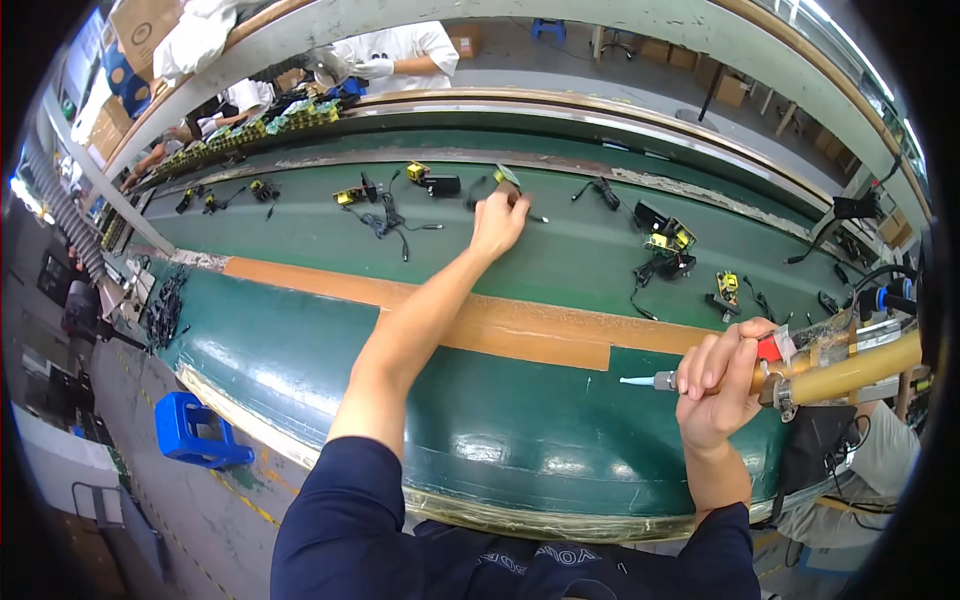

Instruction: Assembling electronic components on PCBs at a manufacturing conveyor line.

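My left hand (pixel 500 222) reaches out over the green conveyor belt (pixel 300 235), its fingers closed at a small circuit board (pixel 508 177) with a yellow part. A dark cable with a plug end lies beside these fingers; the fingertips are partly hidden. At the right, my right hand (pixel 715 385) is wrapped round a glue dispensing gun (pixel 768 378) with a red part on top. Its pale blue tapered nozzle (pixel 637 381) points left, above the green work surface (pixel 540 420). A thick yellowish hose (pixel 855 368) runs from the gun toward the right edge.
Along the belt lie several adapter boards (pixel 665 232) with black housings and cables (pixel 385 220). A brown strip (pixel 530 335) borders the belt. Black cables (pixel 165 310) are bunched at the left. Beyond, a co-worker's gloved hand (pixel 373 69) shows. A blue stool (pixel 195 430) stands on the floor.
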A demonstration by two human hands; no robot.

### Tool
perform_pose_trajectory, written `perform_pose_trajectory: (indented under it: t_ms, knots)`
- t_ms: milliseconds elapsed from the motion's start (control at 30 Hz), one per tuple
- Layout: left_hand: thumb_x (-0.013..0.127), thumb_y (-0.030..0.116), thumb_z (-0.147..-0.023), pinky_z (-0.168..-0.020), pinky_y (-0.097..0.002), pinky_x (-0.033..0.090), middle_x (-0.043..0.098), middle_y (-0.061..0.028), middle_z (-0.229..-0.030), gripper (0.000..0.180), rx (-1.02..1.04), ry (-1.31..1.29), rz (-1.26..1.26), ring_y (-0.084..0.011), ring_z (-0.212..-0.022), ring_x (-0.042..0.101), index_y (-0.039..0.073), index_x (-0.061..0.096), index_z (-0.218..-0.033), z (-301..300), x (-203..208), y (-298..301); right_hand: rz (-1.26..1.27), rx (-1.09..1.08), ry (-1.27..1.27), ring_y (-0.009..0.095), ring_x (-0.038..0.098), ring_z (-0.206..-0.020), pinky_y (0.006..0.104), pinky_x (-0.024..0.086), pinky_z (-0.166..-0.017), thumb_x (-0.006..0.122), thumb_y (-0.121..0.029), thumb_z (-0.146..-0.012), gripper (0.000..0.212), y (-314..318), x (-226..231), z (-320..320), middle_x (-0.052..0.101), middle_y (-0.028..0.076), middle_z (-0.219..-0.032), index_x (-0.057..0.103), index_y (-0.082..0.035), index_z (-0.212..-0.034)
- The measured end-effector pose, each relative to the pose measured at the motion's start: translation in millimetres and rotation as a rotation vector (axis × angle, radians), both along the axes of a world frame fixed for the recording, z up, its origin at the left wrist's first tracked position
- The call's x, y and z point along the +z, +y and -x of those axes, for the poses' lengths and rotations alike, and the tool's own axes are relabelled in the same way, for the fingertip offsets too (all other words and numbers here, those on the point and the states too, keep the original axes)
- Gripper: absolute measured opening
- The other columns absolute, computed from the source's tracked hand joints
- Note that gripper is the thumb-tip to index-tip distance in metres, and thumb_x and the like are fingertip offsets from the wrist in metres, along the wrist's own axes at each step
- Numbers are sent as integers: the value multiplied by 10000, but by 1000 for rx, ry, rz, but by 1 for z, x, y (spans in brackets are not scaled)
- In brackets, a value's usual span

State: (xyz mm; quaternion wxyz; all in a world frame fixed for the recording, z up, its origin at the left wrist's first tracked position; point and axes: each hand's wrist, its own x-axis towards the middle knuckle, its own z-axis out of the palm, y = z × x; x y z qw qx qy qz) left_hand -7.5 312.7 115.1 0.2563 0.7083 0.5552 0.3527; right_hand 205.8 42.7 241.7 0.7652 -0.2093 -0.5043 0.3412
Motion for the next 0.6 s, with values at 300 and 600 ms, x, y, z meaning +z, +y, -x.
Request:
perform_pose_trajectory:
  t_ms: [300, 600]
  knots:
    - [531, 91, -942, -514, -238, 432, 567, -27, -665, 94, -328, -552, -27, -104, -549, 515, 16, 578, -972, -25, -4, -164, 22, 61, 12, 61, 321, -422, 213, 314, -382, 411, -180, -1026, 142, 16, -21, -11, 388, -21, -581, 425, -107, -1148]
    - [490, 39, -952, -519, -203, 464, 572, -22, -684, 120, -633, -693, 294, -79, -545, 480, -3, 581, -1017, -55, -8, -186, 51, 127, 6, 68, 331, -423, 227, 325, -393, 401, -197, -1033, 149, 27, -48, -28, 421, -23, -613, 430, -128, -1162]
